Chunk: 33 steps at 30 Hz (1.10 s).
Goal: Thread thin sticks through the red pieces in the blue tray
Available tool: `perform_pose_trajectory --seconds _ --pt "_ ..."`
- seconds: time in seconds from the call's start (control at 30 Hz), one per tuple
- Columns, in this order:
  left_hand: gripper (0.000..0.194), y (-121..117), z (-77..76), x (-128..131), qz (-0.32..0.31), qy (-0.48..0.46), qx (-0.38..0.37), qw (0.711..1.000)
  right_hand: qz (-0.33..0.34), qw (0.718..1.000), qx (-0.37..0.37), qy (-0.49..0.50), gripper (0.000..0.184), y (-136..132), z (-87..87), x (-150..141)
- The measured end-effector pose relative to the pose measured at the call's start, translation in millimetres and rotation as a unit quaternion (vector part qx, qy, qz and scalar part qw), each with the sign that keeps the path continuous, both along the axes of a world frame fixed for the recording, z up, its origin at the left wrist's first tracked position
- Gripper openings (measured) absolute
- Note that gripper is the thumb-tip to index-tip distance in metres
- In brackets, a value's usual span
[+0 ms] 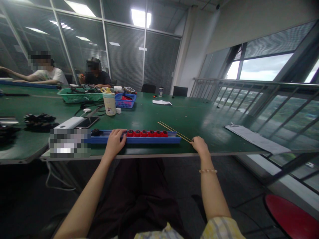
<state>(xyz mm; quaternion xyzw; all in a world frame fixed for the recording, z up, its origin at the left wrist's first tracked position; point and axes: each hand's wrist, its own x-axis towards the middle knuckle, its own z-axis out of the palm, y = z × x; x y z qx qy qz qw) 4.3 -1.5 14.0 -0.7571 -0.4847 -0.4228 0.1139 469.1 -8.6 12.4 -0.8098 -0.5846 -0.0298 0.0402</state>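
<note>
A long blue channel [152, 140] lies along the near table edge, with several red blocks with black tops [144, 133] in a row inside it. Over the channel, just left of that row, my left hand [115, 141] is closed on it, thumb toward the blocks; its fingertips are partly hidden. A small black part [95, 132] sits in the channel's left end. To the right of the channel, my right hand [200, 146] pinches the near ends of two thin wooden sticks [174, 131]. The sticks slant away to the upper left across the table, slightly apart at their far ends.
A cup with a yellow lid [109, 103], a phone [87, 122] and a white device [69, 123] stand left. Beyond are a green basket [82, 97] and a blue basket [126, 103]. Papers [254, 136] lie right; two people sit across, left.
</note>
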Motion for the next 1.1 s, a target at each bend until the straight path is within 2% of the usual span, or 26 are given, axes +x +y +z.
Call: perform_pose_trajectory --seconds 0.2,0.4,0.73,1.1 --pt "0.028 1.3 -1.2 -0.3 0.001 0.003 0.009 1.000 0.001 1.000 0.000 0.001 0.025 0.9 -1.1 -11.6" --pt "0.028 0.8 -0.4 -0.1 -0.002 0.004 0.007 1.000 -0.020 1.000 -0.013 0.016 0.031 -2.0 0.4 -19.0" --pt "0.028 1.4 -0.3 0.6 0.002 0.004 0.003 1.000 -0.074 0.994 -0.050 0.055 0.045 7.5 -7.2 -20.3" --pt "0.029 -0.4 0.5 0.9 0.003 0.001 -0.006 1.000 -0.080 0.994 -0.041 0.055 0.044 8.6 -10.5 -22.9"
